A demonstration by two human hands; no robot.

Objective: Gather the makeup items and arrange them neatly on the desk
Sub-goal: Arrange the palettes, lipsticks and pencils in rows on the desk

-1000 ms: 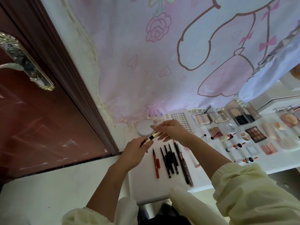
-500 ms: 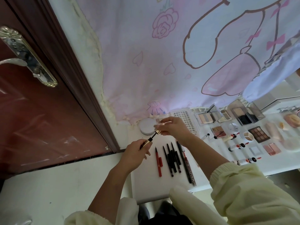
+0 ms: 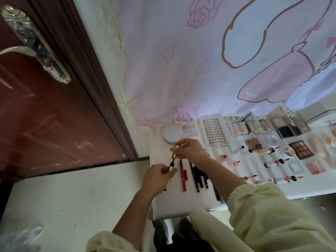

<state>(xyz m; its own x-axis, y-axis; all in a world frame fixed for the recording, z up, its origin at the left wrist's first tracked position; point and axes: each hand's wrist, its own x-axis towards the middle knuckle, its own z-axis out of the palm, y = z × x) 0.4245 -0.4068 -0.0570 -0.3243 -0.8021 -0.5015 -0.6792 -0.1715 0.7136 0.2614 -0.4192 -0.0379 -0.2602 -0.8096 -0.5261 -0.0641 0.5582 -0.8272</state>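
While the pink printed cloth (image 3: 181, 70) fills the upper right of the frame and the dark red door (image 3: 45, 124) fills the left, I work on the white desk (image 3: 172, 202) at lower centre. It is smooth and matt, and most items already lie sorted on it.

My left hand (image 3: 158, 176) is curled round a slim gold tube (image 3: 167, 186), which it holds just above the desk's left edge. My right hand (image 3: 190, 150) pinches the shiny gold cap (image 3: 175, 155) between thumb and fingertips. A second ago the two parts read as one closed stick. Now they are drawn apart, with a thin black wand (image 3: 172, 161) bridging the gap. I judge the piece is being checked rather than placed, so it must be closed before it joins the row.

Just right of it lie a red pencil (image 3: 183, 176) and a rank of dark liners (image 3: 198, 177), all thin, straight and parallel. Above my right hand sits a round pale compact (image 3: 171, 136).
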